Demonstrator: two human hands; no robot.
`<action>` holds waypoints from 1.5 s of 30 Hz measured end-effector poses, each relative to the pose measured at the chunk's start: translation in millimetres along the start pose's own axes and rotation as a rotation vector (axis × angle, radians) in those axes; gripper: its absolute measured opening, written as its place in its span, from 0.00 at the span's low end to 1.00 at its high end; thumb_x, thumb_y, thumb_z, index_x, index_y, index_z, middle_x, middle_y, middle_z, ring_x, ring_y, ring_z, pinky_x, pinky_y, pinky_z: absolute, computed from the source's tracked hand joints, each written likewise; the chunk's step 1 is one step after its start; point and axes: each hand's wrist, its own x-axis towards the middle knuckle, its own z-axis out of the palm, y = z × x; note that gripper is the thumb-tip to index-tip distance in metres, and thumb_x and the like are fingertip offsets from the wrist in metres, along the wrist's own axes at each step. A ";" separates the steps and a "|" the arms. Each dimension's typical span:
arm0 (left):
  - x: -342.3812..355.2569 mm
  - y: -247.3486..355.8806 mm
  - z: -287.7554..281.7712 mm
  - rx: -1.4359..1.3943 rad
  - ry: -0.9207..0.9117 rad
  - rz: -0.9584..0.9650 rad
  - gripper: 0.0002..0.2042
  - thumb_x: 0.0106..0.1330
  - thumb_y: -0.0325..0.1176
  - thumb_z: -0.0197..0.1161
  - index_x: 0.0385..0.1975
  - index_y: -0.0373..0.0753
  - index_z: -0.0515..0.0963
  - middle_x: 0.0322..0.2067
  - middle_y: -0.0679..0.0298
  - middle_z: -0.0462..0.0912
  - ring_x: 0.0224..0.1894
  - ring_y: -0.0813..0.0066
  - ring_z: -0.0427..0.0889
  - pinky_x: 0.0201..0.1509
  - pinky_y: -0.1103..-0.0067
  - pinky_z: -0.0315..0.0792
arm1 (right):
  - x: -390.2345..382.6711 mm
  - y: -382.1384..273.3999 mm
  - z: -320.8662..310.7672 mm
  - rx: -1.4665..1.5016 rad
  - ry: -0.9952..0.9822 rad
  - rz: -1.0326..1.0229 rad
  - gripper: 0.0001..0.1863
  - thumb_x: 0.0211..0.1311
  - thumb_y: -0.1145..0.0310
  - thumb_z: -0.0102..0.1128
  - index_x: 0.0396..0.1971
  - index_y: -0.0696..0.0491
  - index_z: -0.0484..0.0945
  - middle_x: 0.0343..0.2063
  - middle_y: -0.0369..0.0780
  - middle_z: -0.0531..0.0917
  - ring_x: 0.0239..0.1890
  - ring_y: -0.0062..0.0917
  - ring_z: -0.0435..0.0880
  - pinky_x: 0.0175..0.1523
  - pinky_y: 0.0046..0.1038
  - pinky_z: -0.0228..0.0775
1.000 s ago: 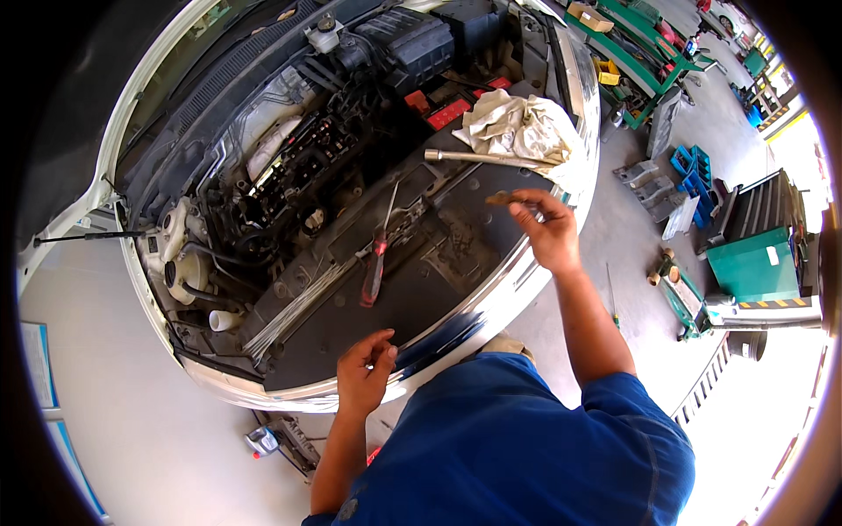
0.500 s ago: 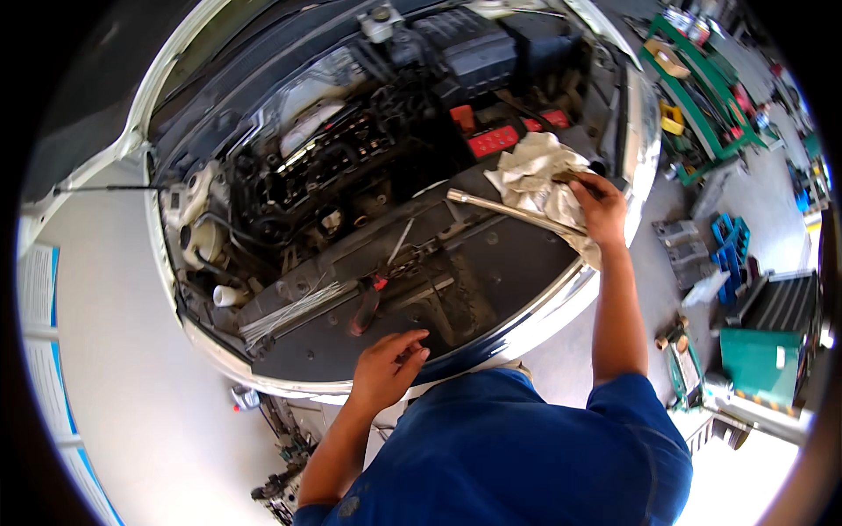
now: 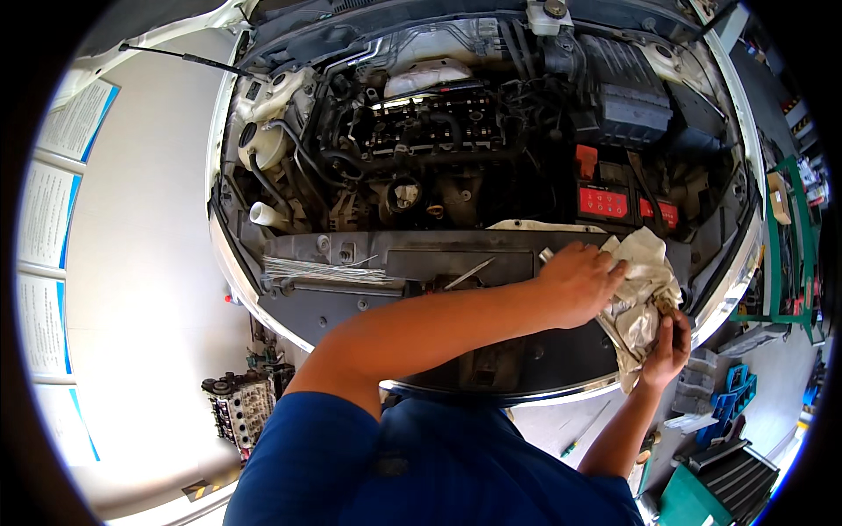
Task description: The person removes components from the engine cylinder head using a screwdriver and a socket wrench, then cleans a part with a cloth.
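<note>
A crumpled, stained off-white rag [image 3: 645, 276] lies at the front right of the open engine bay. My left hand [image 3: 581, 285], its arm stretched across to the right, is closed over a long steel bar beside the rag. Only the bar's end [image 3: 545, 255] and a short stretch past my palm show. The left fingertips meet the rag's left edge. My right hand [image 3: 668, 351] pinches the rag's lower right side between thumb and fingers.
Thin metal rods [image 3: 329, 270] and a screwdriver [image 3: 469, 273] lie on the front panel. Behind are the uncovered engine top [image 3: 430, 123] and a red-labelled battery [image 3: 605, 202]. A green tool cart [image 3: 781, 254] stands at right; an engine block [image 3: 241, 408] sits lower left.
My left hand has moved from the front edge across to the steel bar and rag. My right hand has shifted to the rag's lower right side. The view has turned and moved left.
</note>
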 end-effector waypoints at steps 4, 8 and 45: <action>51.2 -2.7 24.2 -0.017 -0.163 0.042 0.13 0.68 0.41 0.58 0.42 0.39 0.81 0.31 0.59 0.85 0.34 0.59 0.86 0.39 0.65 0.78 | -2.0 -5.9 -3.7 0.064 0.014 -0.002 0.11 0.71 0.71 0.59 0.48 0.61 0.78 0.44 0.42 0.83 0.46 0.25 0.79 0.57 0.27 0.69; 62.1 -1.5 42.9 -0.124 -0.134 0.096 0.09 0.57 0.37 0.60 0.22 0.43 0.85 0.22 0.62 0.86 0.26 0.60 0.87 0.26 0.66 0.78 | -4.0 -7.7 -6.1 0.088 0.014 0.020 0.12 0.70 0.70 0.59 0.49 0.60 0.78 0.44 0.41 0.83 0.46 0.25 0.79 0.57 0.28 0.68; -450.1 -144.0 -111.7 -0.313 0.868 -0.762 0.09 0.67 0.24 0.64 0.45 0.35 0.84 0.34 0.59 0.86 0.31 0.75 0.83 0.31 0.81 0.74 | -94.1 -86.0 147.3 0.224 -0.350 0.000 0.12 0.71 0.70 0.60 0.51 0.56 0.76 0.43 0.41 0.85 0.43 0.26 0.82 0.51 0.27 0.70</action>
